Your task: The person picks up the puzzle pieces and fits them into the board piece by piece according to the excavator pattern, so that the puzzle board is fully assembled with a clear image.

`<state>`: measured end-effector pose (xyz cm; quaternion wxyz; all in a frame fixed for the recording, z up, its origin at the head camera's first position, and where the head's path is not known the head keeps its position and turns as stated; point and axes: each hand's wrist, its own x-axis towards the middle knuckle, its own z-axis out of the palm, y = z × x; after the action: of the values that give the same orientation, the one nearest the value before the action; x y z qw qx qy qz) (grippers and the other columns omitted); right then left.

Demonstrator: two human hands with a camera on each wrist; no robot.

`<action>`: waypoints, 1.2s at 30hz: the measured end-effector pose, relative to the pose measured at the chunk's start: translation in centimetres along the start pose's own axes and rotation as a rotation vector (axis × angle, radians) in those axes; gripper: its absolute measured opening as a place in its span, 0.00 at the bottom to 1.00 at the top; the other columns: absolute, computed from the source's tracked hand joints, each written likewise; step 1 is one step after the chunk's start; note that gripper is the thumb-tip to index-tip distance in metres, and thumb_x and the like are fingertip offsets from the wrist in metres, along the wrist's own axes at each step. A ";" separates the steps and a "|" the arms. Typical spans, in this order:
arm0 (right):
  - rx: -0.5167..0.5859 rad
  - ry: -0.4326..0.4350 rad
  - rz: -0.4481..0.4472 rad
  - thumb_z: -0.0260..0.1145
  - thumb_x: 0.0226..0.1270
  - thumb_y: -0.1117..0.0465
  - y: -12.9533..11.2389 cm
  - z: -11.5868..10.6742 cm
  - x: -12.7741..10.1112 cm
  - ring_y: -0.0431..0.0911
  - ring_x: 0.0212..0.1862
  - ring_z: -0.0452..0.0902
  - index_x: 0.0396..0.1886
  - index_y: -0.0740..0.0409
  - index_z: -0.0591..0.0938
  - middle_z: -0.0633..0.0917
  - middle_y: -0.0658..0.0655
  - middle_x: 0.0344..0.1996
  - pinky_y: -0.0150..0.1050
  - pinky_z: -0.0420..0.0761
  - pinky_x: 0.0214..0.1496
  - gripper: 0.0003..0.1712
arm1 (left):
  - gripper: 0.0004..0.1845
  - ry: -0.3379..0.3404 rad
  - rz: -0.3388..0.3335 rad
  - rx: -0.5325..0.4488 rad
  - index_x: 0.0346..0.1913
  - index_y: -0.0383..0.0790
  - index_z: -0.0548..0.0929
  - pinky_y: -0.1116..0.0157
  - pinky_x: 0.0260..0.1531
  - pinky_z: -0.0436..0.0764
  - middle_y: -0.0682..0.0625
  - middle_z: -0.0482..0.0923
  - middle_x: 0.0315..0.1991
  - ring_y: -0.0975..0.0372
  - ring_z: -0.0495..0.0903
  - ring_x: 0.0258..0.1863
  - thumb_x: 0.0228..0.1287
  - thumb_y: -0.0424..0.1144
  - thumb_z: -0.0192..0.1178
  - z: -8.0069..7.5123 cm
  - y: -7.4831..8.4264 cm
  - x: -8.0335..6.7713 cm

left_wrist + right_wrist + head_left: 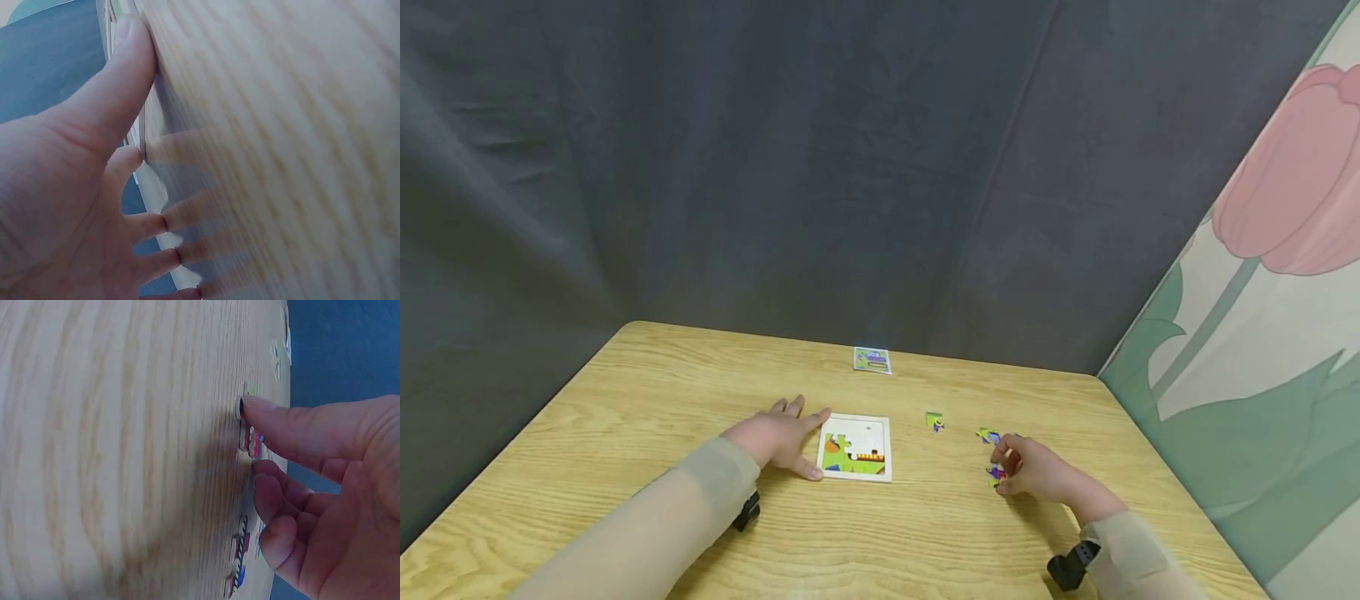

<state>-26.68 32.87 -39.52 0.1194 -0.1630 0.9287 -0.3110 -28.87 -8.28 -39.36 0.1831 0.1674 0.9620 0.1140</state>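
the white-framed wooden puzzle tray (886,433) lies mid-table, its lower part filled with green and orange pieces. the left hand (778,440) rests flat, fingers spread, against the tray's left edge. right of it, the right hand (1033,471) pinches small colourful puzzle pieces (996,474). a loose green piece (933,421) lies between them; a small picture card (872,360) sits far.

table (625,417): light wood-grain top, smooth, slight sheen. puzzle tray (855,447): pale wood frame, matt printed face. backdrop (775,167): dark grey cloth, matt, creased. sleeves (715,475): beige knit.
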 end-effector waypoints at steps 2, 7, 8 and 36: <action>-0.022 0.018 0.013 0.78 0.50 0.70 0.0 0.1 0.1 0.49 0.34 0.70 0.39 0.61 0.75 0.76 0.55 0.31 0.43 0.72 0.35 0.22 | 0.54 0.001 0.003 -0.005 0.79 0.56 0.55 0.36 0.65 0.56 0.36 0.43 0.78 0.39 0.44 0.75 0.50 0.63 0.70 -0.1 0.1 -0.1; -0.028 0.045 0.017 0.79 0.48 0.71 -0.4 0.3 0.1 0.48 0.34 0.70 0.37 0.60 0.72 0.76 0.55 0.31 0.41 0.72 0.34 0.24 | 0.54 0.010 0.001 -0.013 0.79 0.55 0.56 0.36 0.64 0.57 0.35 0.45 0.77 0.38 0.45 0.74 0.50 0.62 0.70 -0.2 0.2 -0.3; -0.018 0.045 0.014 0.79 0.48 0.72 -0.4 0.3 0.1 0.48 0.34 0.71 0.37 0.61 0.72 0.76 0.55 0.30 0.40 0.73 0.33 0.23 | 0.54 0.011 0.000 -0.012 0.79 0.55 0.56 0.36 0.64 0.57 0.35 0.45 0.77 0.38 0.45 0.74 0.50 0.62 0.71 -0.3 0.2 -0.4; 0.344 -0.019 -0.077 0.63 0.69 0.72 -5.9 2.4 5.8 0.47 0.22 0.68 0.36 0.66 0.77 0.80 0.60 0.25 0.35 0.67 0.23 0.02 | 0.55 0.017 -0.005 -0.035 0.78 0.55 0.57 0.36 0.65 0.56 0.35 0.45 0.77 0.38 0.45 0.74 0.48 0.63 0.71 0.0 0.0 -0.1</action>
<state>-29.89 24.95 -38.50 0.1422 -0.1786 0.8537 -0.4681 -28.81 -8.29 -39.28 0.1782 0.1610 0.9617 0.1317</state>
